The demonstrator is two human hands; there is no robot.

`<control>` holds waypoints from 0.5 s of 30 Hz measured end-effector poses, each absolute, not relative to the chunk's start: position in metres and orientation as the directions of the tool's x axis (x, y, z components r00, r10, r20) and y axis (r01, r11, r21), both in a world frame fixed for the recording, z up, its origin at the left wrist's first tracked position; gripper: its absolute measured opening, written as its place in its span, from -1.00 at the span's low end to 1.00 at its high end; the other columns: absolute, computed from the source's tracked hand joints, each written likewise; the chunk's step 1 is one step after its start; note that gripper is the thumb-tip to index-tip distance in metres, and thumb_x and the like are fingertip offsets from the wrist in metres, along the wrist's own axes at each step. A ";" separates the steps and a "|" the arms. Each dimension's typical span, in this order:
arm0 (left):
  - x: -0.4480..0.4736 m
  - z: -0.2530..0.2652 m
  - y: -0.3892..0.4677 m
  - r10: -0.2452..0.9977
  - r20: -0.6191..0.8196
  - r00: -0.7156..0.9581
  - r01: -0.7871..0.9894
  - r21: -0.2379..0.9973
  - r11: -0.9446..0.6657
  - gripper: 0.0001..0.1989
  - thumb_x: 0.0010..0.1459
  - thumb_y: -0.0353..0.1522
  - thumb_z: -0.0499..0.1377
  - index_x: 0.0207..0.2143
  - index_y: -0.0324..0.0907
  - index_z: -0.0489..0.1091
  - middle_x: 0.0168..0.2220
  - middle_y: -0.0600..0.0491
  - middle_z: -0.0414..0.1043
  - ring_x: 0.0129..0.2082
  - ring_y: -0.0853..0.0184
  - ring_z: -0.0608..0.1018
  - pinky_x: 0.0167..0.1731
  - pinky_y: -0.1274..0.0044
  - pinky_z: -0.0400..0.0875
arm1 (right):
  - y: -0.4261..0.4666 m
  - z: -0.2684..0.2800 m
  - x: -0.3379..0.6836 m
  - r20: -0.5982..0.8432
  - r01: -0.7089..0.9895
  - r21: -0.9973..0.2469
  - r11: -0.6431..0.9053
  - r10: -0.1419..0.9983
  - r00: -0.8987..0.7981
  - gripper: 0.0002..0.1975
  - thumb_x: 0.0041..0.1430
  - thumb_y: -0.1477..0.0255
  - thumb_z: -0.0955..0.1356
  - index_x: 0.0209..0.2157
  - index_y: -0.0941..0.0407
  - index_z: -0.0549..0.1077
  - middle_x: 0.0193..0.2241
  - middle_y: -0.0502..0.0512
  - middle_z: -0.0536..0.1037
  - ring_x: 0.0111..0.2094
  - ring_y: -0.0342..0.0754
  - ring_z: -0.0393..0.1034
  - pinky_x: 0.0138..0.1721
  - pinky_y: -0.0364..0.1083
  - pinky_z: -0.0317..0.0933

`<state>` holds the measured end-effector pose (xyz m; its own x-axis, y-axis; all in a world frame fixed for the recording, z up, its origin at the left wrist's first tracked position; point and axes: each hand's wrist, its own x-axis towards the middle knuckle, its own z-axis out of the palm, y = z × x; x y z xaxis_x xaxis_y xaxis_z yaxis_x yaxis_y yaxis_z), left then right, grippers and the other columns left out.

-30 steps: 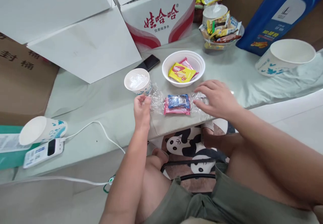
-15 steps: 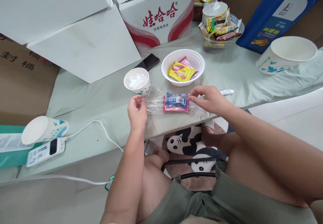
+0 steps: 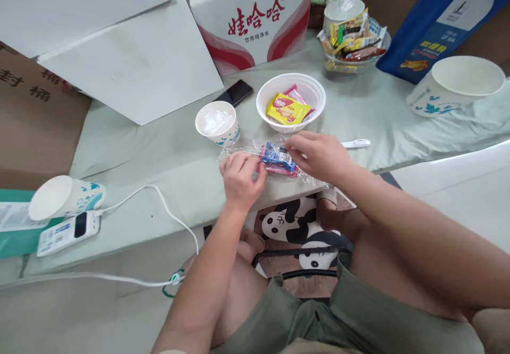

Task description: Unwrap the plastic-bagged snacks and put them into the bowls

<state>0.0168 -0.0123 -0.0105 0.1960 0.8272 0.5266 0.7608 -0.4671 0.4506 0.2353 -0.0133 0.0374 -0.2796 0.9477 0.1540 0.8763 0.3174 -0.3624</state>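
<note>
A small stack of wrapped snacks lies near the table's front edge, a blue packet (image 3: 278,157) on top of a pink packet (image 3: 287,170). Clear plastic film (image 3: 314,180) is spread under and around them. My left hand (image 3: 244,177) is closed on the film at the stack's left side, its thumb close to the packets. From the right, my right hand (image 3: 321,154) pinches the film over the blue packet's upper right corner. The fingertips of both hands are partly hidden.
Behind the hands stand a paper cup (image 3: 227,137) holding crumpled film and a white bowl (image 3: 263,110) with yellow and pink packets. A white-handled tool (image 3: 356,143) lies at right. Further back are a phone (image 3: 239,91), a snack bowl (image 3: 360,68) and boxes (image 3: 255,40). A white cable (image 3: 171,210) crosses the left front.
My left hand has moved right to the stack, bringing the film's left part in. My right hand has shifted slightly left over the packets. The film is now bunched closer around them.
</note>
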 end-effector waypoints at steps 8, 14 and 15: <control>0.010 -0.021 0.004 0.916 0.330 0.225 0.765 0.523 -0.377 -0.56 0.07 -0.14 0.31 -0.03 -0.11 0.44 -0.26 -0.02 0.56 -0.03 0.04 0.53 0.27 0.12 0.04 | 0.001 0.019 0.227 -0.123 0.883 -0.421 0.209 0.951 -0.284 -0.57 0.22 0.25 0.31 0.06 0.16 0.41 -0.11 0.25 0.62 -0.11 0.18 0.48 -0.18 0.02 0.26; -0.013 -0.005 -0.004 0.829 0.373 0.417 0.612 0.559 -0.559 -0.64 0.21 -0.20 0.13 -0.62 -0.10 0.26 -0.68 0.15 0.20 -0.57 0.33 0.35 -0.28 0.40 0.31 | 0.004 0.029 0.214 -0.231 0.927 -0.309 0.215 0.928 -0.292 -0.52 0.08 0.01 0.39 -0.18 0.14 0.46 -0.17 0.30 0.59 -0.10 0.26 0.43 -0.18 0.06 0.25; -0.015 -0.005 -0.007 0.820 0.366 0.440 0.594 0.566 -0.572 -0.60 0.22 -0.22 0.11 -0.66 -0.10 0.19 -0.70 0.16 0.16 -0.61 0.36 0.30 -0.34 0.42 0.28 | 0.005 0.030 0.212 -0.273 0.926 -0.319 0.203 0.916 -0.295 -0.55 0.07 0.02 0.40 -0.23 0.13 0.45 -0.21 0.29 0.58 -0.14 0.23 0.44 -0.21 0.04 0.24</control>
<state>-0.0148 -0.0070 -0.0050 0.4404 0.8199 0.3658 0.5938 -0.5716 0.5662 0.2124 0.0053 0.0296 -0.2951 0.9157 -0.2727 0.9258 0.2035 -0.3187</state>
